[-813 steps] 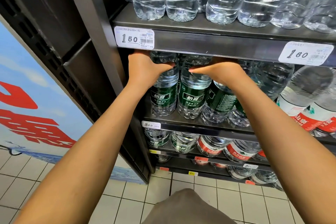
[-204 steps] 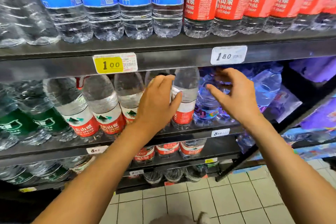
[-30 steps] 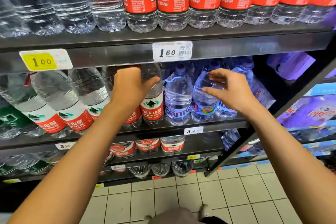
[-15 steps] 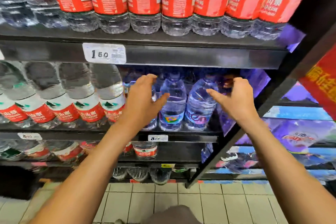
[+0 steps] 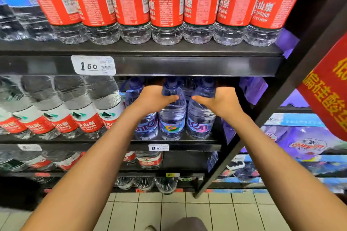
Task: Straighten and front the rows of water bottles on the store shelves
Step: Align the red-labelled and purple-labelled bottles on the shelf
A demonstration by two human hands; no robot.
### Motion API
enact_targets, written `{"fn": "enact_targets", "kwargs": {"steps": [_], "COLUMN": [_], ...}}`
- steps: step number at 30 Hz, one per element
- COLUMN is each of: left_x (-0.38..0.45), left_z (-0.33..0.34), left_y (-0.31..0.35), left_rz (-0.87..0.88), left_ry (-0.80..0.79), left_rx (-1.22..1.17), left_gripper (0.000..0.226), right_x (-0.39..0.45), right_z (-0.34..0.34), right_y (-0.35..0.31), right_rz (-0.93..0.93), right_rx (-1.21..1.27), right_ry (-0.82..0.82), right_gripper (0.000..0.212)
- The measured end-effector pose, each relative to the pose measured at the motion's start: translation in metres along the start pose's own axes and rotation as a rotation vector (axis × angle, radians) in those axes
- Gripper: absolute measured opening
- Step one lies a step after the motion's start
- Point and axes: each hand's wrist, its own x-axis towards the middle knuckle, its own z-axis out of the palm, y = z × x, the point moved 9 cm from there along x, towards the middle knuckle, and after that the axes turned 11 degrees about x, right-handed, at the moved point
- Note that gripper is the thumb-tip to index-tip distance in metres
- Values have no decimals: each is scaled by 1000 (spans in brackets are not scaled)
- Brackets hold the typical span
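- Left hand point(image 5: 153, 98) grips the shoulder of the middle blue bottle point(image 5: 172, 116), thumb across its front, fingers round the far side.
- Right hand point(image 5: 218, 100) grips the shoulder of the right blue bottle point(image 5: 201, 118) the same way, thumb pointing inward.
- Thumb tips sit near each other, not touching, between the 2 bottles.
- Both bottles stand upright at the front edge of the 2nd shelf point(image 5: 187, 141), right end of the unit, touching side by side.
- A 3rd blue bottle point(image 5: 147, 125) stands just left of them, partly hidden by the left wrist. More blue caps show behind; can't tell how many.
- Left of the blue ones on the same shelf: a row of big bottles w/ red labels point(image 5: 86, 107), leaning in the wide-angle view.
- Top shelf point(image 5: 169, 65): a row of smaller red-label bottles point(image 5: 167, 7) along the front, bases at the edge; some labels turned w/ barcodes facing out. Blue-label bottle point(image 5: 16, 5) at far left, blurry.
- Price tag "1.50" point(image 5: 93, 65) on the top shelf lip; tag "3.00" point(image 5: 158, 147) on the 2nd shelf lip, below the middle blue bottle.
- Lower shelves hold more bottles, red-label ones point(image 5: 149, 160) and clear ones point(image 5: 165, 184) at the bottom.
- Black upright point(image 5: 262, 118) slants past the right hand; red banner w/ yellow characters point(image 5: 326, 92) at far right.
- White tile floor point(image 5: 169, 212) below.
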Motion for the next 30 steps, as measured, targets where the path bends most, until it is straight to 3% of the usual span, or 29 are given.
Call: {"fn": "enact_targets", "kwargs": {"steps": [5, 9, 15, 18, 22, 25, 28, 30], "left_x": [5, 6, -2, -5, 1, 1, -1, -1], "left_z": [5, 1, -6, -6, 0, 2, 1, 1], "left_y": [-12, -4, 11, 16, 8, 4, 6, 3], "left_rz": [-50, 0, -57, -80, 124, 178, 166, 103], "left_ry": [-27, 107, 322, 310, 194, 83, 109, 134], "left_rx": [76, 97, 293, 394, 101, 3, -13, 42], "left_gripper": [41, 43, 62, 65, 55, 68, 50, 52], "right_x": [5, 3, 2, 1, -3, -2, 0, 0], "right_z": [1, -6, -6, -9, -10, -8, -10, -9], "right_y": [10, 6, 6, 6, 14, 17, 18, 21], "right_rz": [74, 29, 20, 10, 98, 80, 74, 105], "right_rx": [-61, 60, 52, 53, 108, 149, 193, 212], "right_ry": [-38, 19, 46, 75, 90, 58, 22, -20], "right_gripper": [70, 55, 64, 65, 76, 60, 45, 43]}}
